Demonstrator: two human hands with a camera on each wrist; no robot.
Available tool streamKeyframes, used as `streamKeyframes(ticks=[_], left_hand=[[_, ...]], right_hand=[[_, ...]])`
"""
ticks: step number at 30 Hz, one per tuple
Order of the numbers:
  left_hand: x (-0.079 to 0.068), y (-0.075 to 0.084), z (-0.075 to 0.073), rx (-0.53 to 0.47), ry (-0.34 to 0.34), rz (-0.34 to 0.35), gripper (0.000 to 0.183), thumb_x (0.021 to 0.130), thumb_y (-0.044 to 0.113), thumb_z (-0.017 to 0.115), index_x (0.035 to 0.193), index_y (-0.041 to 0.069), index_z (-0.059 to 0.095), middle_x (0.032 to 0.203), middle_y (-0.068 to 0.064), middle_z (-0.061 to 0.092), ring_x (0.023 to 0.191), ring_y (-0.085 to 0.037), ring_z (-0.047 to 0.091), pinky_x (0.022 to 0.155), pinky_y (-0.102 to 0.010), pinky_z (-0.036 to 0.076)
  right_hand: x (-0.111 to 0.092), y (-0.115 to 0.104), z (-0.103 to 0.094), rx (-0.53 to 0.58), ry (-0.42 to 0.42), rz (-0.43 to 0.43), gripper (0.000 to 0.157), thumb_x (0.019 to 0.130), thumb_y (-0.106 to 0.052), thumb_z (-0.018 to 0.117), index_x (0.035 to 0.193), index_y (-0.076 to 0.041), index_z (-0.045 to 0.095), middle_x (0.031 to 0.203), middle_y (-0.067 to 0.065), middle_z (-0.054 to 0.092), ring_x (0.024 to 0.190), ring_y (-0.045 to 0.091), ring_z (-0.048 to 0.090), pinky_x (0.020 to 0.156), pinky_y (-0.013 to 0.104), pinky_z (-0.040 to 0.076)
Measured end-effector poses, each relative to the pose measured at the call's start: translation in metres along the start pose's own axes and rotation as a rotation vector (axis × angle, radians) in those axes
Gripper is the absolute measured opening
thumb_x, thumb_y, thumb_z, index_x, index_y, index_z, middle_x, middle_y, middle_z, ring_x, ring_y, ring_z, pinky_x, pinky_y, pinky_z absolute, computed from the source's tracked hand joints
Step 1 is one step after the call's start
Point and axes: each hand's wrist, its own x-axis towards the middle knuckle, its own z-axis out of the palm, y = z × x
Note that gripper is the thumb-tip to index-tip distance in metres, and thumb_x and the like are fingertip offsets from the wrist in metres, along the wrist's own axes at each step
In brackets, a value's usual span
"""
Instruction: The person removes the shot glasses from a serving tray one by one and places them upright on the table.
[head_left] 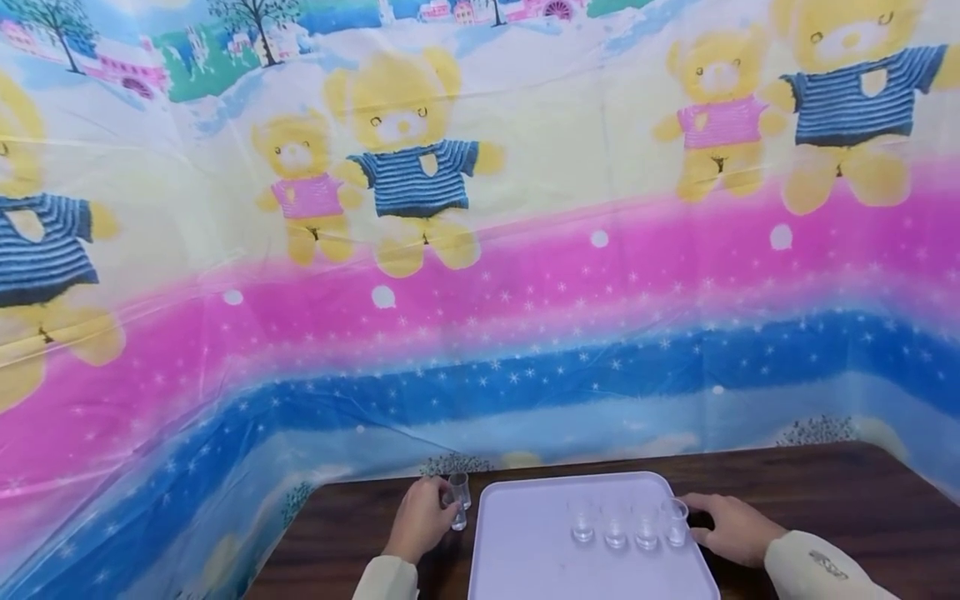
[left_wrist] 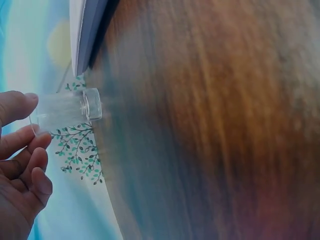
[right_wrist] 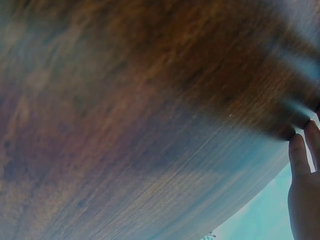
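Behind the table, head view: a bear-printed curtain (head_left: pixel 540 200), rising past the brown table (head_left: pixel 817 500).
Tray, head view: lilac tray (head_left: pixel 525 533) bearing four clear glasses (head_left: pixel 616 533), upright in a row; left hand (head_left: pixel 422 518) beside its left edge, right hand (head_left: pixel 733 525) at its right.
Pinched glass, left wrist view: clear glass (left_wrist: pixel 62 110), rim between left thumb and fingers, base towards the wood, long axis upright to the tabletop; tray edge just beside it.
Right fingers, right wrist view: extended, tips near the table's edge; whether they grip anything cannot be told.
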Motion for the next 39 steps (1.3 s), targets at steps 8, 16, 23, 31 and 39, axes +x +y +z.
streamKeyframes(ticks=[8, 16, 23, 31, 39], left_hand=[[-0.002, 0.013, -0.001, 0.066, 0.178, 0.124, 0.029, 0.076, 0.021, 0.077, 0.094, 0.001, 0.067, 0.087, -0.008, 0.06, 0.089, -0.026, 0.054, 0.078, -0.044, 0.045], [0.002, 0.047, 0.005, -0.009, 0.129, 0.35, 0.031, 0.079, 0.019, 0.076, 0.104, 0.002, 0.067, 0.096, -0.007, 0.062, 0.094, -0.024, 0.053, 0.083, -0.044, 0.043], [0.001, 0.063, 0.016, -0.161, -0.156, 0.465, 0.03, 0.083, 0.02, 0.074, 0.109, 0.008, 0.066, 0.1, -0.001, 0.062, 0.091, -0.021, 0.054, 0.075, -0.031, 0.047], [0.002, 0.098, 0.029, -0.197, -0.351, 0.477, 0.036, 0.081, 0.025, 0.076, 0.112, 0.01, 0.067, 0.095, 0.004, 0.062, 0.083, -0.013, 0.053, 0.069, -0.026, 0.044], [0.006, 0.12, 0.048, -0.201, -0.433, 0.44, 0.036, 0.081, 0.022, 0.076, 0.113, 0.009, 0.067, 0.093, 0.004, 0.061, 0.084, -0.019, 0.054, 0.068, -0.026, 0.044]], right_hand=[[-0.001, 0.0, 0.0, -0.011, 0.005, 0.01, 0.054, 0.083, -0.03, 0.07, 0.13, -0.008, 0.056, 0.125, 0.019, 0.055, 0.116, 0.046, 0.046, 0.09, 0.064, 0.034], [-0.004, 0.0, -0.002, -0.037, 0.016, 0.017, 0.052, 0.084, -0.029, 0.069, 0.13, -0.008, 0.056, 0.126, 0.02, 0.055, 0.116, 0.047, 0.046, 0.089, 0.064, 0.033], [-0.004, -0.004, -0.001, -0.037, 0.019, 0.008, 0.05, 0.086, -0.026, 0.068, 0.13, -0.008, 0.056, 0.125, 0.019, 0.055, 0.116, 0.046, 0.046, 0.09, 0.063, 0.034], [-0.003, 0.002, 0.0, -0.022, 0.026, 0.018, 0.051, 0.085, -0.027, 0.069, 0.13, -0.009, 0.056, 0.126, 0.018, 0.055, 0.117, 0.045, 0.046, 0.091, 0.063, 0.034], [-0.003, 0.001, 0.001, -0.012, 0.039, 0.019, 0.049, 0.085, -0.025, 0.07, 0.13, -0.011, 0.057, 0.124, 0.016, 0.056, 0.117, 0.044, 0.046, 0.091, 0.063, 0.033]])
